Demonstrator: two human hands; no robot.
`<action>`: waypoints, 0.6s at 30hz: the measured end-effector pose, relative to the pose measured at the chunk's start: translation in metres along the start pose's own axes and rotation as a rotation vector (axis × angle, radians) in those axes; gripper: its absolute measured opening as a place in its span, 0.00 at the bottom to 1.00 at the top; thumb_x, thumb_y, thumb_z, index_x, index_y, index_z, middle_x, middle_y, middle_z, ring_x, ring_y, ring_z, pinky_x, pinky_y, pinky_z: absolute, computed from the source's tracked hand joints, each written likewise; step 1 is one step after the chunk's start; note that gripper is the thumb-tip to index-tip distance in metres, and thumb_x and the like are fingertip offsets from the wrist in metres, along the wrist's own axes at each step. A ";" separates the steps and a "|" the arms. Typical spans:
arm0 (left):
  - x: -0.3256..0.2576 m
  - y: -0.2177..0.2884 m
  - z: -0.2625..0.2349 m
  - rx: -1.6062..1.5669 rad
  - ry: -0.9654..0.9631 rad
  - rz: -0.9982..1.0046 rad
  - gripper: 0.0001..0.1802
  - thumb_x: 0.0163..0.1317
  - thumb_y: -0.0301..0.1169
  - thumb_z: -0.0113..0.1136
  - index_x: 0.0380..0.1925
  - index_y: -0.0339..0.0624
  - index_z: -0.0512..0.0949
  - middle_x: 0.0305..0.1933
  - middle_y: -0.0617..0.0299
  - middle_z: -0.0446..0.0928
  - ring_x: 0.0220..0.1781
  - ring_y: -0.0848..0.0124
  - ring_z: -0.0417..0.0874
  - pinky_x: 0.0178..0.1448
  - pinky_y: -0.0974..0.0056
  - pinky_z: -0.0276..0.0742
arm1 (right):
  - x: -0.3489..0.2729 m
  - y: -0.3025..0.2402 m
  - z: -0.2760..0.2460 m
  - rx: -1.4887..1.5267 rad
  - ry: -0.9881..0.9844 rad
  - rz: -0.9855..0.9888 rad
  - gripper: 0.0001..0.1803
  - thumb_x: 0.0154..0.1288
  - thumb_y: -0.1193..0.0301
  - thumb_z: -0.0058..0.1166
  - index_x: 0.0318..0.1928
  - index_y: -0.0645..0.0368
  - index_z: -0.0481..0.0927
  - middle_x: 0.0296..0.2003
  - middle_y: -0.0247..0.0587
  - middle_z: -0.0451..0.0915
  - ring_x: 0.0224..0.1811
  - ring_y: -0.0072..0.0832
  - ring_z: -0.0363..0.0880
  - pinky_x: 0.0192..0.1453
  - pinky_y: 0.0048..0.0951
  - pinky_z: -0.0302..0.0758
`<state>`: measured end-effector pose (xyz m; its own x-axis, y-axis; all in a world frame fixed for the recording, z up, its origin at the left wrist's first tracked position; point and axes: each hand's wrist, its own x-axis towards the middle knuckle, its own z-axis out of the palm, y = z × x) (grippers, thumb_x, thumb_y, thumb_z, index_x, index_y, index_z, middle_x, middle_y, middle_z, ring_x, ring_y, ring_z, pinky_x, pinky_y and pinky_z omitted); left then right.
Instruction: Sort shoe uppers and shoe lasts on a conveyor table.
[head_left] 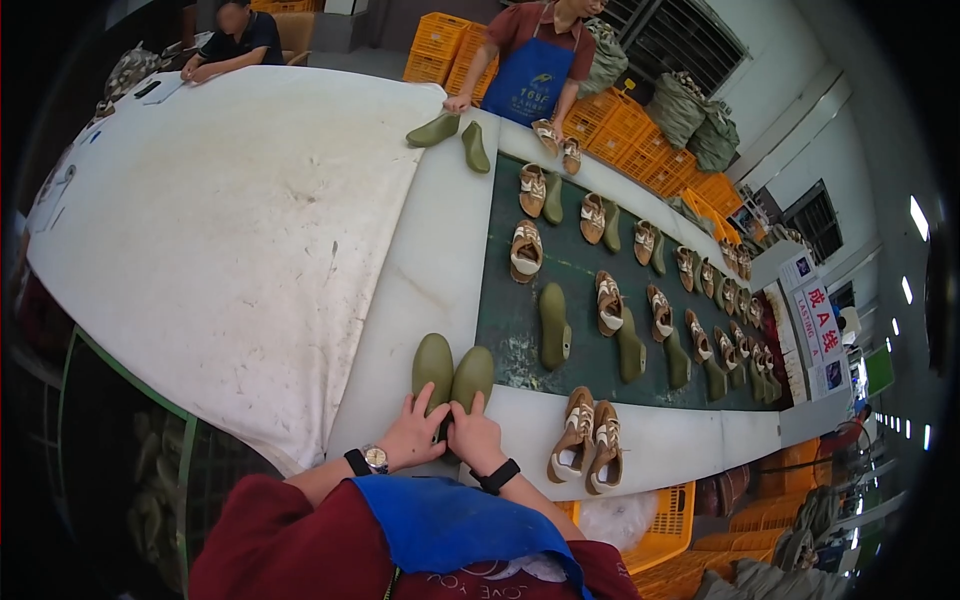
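In front of me, two green shoe lasts (433, 362) stand side by side on the white tabletop, toes pointing away. My left hand (408, 437) grips the heel end of the left last, with one finger stretched along its top. My right hand (474, 438) holds the heel end of the right last (473, 374) the same way. Both hands are close together, and they hide the heels. Just right of my right hand stands a pair of brown and white sneakers (572, 440).
A dark green conveyor belt (515, 345) carries rows of sneakers and lasts to the right. White cloth (230, 240) covers the table on the left. Across from me, a co-worker in a blue apron (525, 80) touches a last (433, 131). Orange crates (665, 520) stand below and behind.
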<state>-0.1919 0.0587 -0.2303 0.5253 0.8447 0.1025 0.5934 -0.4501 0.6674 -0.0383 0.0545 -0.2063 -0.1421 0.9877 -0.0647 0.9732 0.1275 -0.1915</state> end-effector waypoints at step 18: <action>0.008 0.003 -0.004 -0.015 0.006 0.098 0.36 0.42 0.32 0.65 0.55 0.38 0.64 0.65 0.30 0.46 0.60 0.36 0.58 0.62 0.44 0.62 | -0.015 0.012 0.005 0.394 0.143 0.148 0.26 0.54 0.64 0.55 0.56 0.48 0.69 0.64 0.54 0.57 0.40 0.47 0.79 0.39 0.42 0.78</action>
<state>-0.1884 0.0658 -0.2248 0.5766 0.7987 0.1724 0.5300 -0.5261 0.6651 -0.0260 0.0409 -0.2129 0.0472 0.9988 0.0107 0.8340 -0.0335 -0.5508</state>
